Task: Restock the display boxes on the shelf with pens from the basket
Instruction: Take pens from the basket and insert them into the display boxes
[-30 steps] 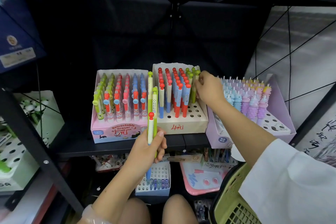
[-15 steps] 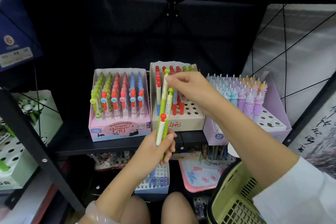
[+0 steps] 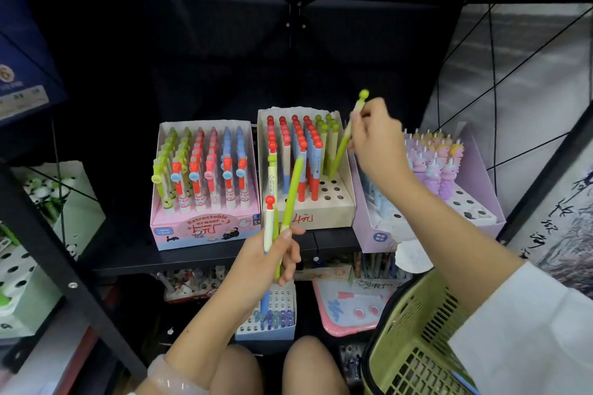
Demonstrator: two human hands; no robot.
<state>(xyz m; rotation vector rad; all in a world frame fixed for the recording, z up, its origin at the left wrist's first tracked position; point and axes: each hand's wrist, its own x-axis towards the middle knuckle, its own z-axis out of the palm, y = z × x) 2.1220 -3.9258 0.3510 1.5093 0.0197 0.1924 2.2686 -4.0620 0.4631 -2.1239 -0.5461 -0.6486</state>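
A green basket [image 3: 414, 343] hangs nearest, at lower right. Ahead of it the left hand [image 3: 272, 261] has its grip closed around 3 pens [image 3: 290, 199], held upright. Farther in, the right hand [image 3: 377, 141] pinches a green pen [image 3: 345, 141], tilted, its tip in the middle box [image 3: 316, 213] on the shelf [image 3: 205, 258].

green pen [image 3: 342, 144]: tilted, tip at beige box's right holes
beige display box [image 3: 324, 213]: red and green pens at back, front holes empty
held pens [image 3: 282, 208]: fanned bunch
basket [image 3: 414, 337]: green, lower right
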